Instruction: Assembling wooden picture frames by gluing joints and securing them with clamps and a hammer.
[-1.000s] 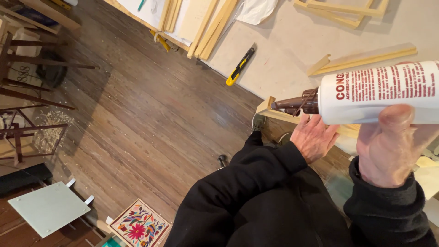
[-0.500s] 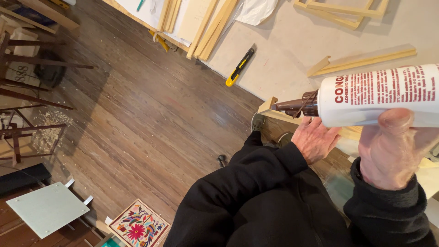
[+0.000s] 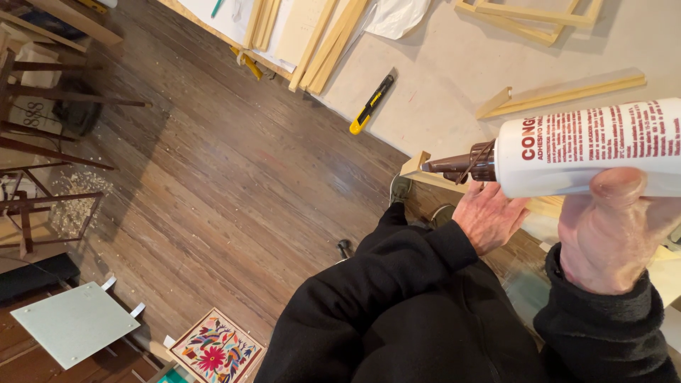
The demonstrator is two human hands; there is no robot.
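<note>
two hands are showing near the bottom right. the right hand (image 3: 610,234) is holding a white glue bottle (image 3: 589,145) on its side, up in the air over the edge of the tabletop (image 3: 454,71). its fingers are clamped around the bottle, with the thumb pressing on the near side. the bottle's brown tip (image 3: 457,164) is pointing left. red print is running along the bottle.

the left hand (image 3: 489,216) is sitting just under the brown tip, close to a pale wood piece (image 3: 415,167) at the tabletop edge. its fingers are lying close together and a bit curled, and i cannot tell if they are holding anything. both arms are wearing black sleeves (image 3: 411,262).

on the tabletop, a yellow and black knife (image 3: 370,105) is lying well apart from the hands. a long wood strip (image 3: 560,93) is lying behind the bottle. a wood frame (image 3: 528,18) is lying near the top right. more wood strips (image 3: 330,39) are sticking out over the tabletop edge, next to a white bag (image 3: 397,15).

down on the wood floor (image 3: 213,191), a bright flower picture (image 3: 213,351) is lying near a pale green board (image 3: 74,323). dark wood chairs (image 3: 42,106) are standing at the left, with wood shavings (image 3: 71,202) around them. two shoes (image 3: 401,188) are peeking out under the tabletop edge.
</note>
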